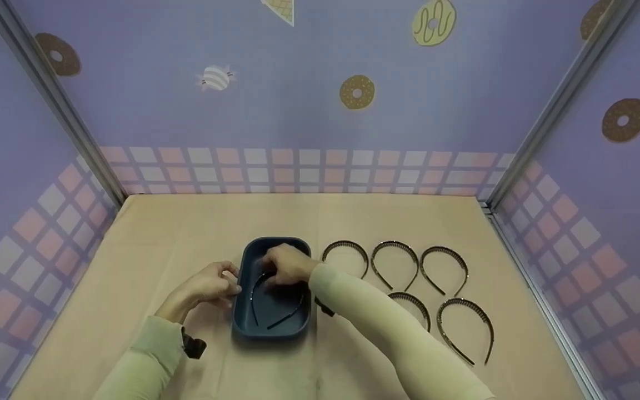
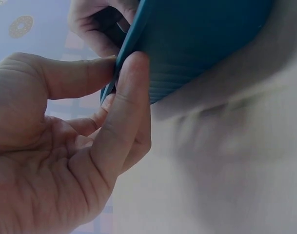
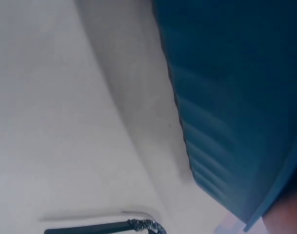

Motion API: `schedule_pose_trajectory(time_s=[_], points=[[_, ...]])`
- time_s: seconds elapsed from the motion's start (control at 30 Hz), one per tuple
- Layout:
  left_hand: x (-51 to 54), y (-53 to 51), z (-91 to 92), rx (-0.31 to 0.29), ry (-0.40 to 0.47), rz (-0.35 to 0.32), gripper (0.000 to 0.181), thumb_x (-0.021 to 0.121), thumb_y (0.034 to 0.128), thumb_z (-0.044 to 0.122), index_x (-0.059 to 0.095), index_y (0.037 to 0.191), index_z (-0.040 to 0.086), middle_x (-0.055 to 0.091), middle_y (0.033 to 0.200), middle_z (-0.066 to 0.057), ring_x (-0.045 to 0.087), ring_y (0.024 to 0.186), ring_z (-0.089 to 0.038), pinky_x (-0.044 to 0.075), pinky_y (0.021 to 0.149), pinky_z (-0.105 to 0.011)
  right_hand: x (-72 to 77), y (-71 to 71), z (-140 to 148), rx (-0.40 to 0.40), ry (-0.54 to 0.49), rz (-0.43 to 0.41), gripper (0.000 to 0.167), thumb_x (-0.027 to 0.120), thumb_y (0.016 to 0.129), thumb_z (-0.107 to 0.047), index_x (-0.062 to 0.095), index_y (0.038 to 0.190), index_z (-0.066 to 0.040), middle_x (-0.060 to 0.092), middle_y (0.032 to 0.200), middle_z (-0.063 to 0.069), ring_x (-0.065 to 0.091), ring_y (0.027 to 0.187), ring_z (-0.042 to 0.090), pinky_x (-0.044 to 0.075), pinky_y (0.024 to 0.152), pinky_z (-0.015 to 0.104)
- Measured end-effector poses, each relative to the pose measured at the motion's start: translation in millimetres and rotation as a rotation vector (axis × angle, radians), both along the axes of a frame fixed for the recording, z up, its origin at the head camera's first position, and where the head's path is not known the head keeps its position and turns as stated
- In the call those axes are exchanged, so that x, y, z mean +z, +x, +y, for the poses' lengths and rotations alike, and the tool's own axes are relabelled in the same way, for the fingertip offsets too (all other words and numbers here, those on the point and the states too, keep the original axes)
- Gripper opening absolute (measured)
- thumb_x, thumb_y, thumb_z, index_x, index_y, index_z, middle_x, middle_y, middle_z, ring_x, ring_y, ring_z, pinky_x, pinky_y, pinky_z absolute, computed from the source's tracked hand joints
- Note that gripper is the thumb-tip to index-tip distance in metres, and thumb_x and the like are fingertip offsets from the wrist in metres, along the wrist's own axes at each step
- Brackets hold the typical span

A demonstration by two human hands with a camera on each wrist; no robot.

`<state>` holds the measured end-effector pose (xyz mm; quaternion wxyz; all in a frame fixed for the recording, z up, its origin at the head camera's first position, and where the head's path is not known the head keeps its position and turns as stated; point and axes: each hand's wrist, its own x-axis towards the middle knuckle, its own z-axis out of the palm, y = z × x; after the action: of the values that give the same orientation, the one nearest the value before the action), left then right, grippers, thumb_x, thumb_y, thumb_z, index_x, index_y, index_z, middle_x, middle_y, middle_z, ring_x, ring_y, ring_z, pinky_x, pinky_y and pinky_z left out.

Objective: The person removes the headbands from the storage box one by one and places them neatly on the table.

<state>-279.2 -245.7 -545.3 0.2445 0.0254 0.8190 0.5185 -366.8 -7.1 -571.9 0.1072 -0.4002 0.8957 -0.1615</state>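
A dark blue rectangular tub (image 1: 273, 336) with rounded corners stands on the table. My left hand (image 1: 209, 286) is at its left side; in the left wrist view, the thumb and fingers (image 2: 131, 73) pinch its rim. Inside the tub lies a thin black headband (image 1: 253, 303), its two ends toward me. My right hand (image 1: 288, 264) reaches over the tub's right side and holds the headband near the top of its arc, with the fingertips partly hidden. In the right wrist view, the tub's ribbed outer wall (image 3: 221, 122) fills the right side.
Right of the tub, several black toothed headbands lie on the beige-covered table (image 1: 214, 222) in two rows, including a back-right headband (image 1: 466, 266) and a front-right headband (image 1: 489, 328). My right forearm partly covers a front-row headband (image 1: 417, 303). Patterned walls (image 1: 309, 166) enclose the table.
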Motion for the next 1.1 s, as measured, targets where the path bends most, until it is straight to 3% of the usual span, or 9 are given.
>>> schedule_pose_trajectory(time_s=[0.3,0.5,0.7,0.97,1.1], points=[[1.1,1.8,-0.5,-0.009,-0.017,0.018,0.038,0.072,0.0985,0.004,0.058,0.132,-0.007,0.066,0.101,-0.009,0.072,0.083,-0.019,0.068,0.068,-0.031,-11.7,-1.4,-11,0.068,0.039,0.063,0.026,0.093,0.092,-0.029,0.087,0.117,-0.023,0.078,0.116,-0.001,0.07,0.106,0.014,0.061,0.099,0.034],[2.6,0.8,0.5,-0.004,-0.031,0.022,0.038,0.073,0.0985,0.004,0.058,0.132,-0.008,0.064,0.103,-0.009,0.071,0.082,-0.019,0.068,0.069,-0.031,-3.2,3.4,-16,0.065,0.041,0.024,0.02,0.092,0.094,-0.018,0.09,0.113,-0.023,0.084,0.114,-0.005,0.073,0.108,0.01,0.063,0.098,0.028],[3.4,0.1,0.2,-0.011,-0.046,0.024,0.038,0.073,0.0996,0.003,0.058,0.133,-0.007,0.064,0.097,-0.008,0.07,0.078,-0.017,0.067,0.067,-0.029,-6.2,2.9,-19,0.061,0.056,0.04,0.014,0.091,0.094,-0.015,0.09,0.107,-0.021,0.085,0.108,-0.007,0.074,0.103,0.007,0.063,0.094,0.026],[2.6,-1.0,1.3,-0.009,-0.028,-0.005,0.037,0.071,0.1012,0.002,0.057,0.134,-0.006,0.069,0.098,-0.01,0.074,0.08,-0.017,0.068,0.069,-0.032,-45.5,-19.7,-21,0.061,0.023,0.061,0.011,0.09,0.094,-0.015,0.09,0.101,-0.024,0.086,0.096,-0.009,0.075,0.089,0.005,0.063,0.082,0.022],[3.0,-1.1,1.4,-0.01,-0.034,-0.004,0.037,0.07,0.1013,0.002,0.057,0.135,-0.006,0.069,0.097,-0.009,0.073,0.079,-0.016,0.067,0.068,-0.032,-31.3,-12.7,-19,0.075,0.013,0.049,0.008,0.088,0.096,-0.016,0.09,0.101,-0.021,0.086,0.097,-0.008,0.075,0.088,0.006,0.063,0.081,0.023]])
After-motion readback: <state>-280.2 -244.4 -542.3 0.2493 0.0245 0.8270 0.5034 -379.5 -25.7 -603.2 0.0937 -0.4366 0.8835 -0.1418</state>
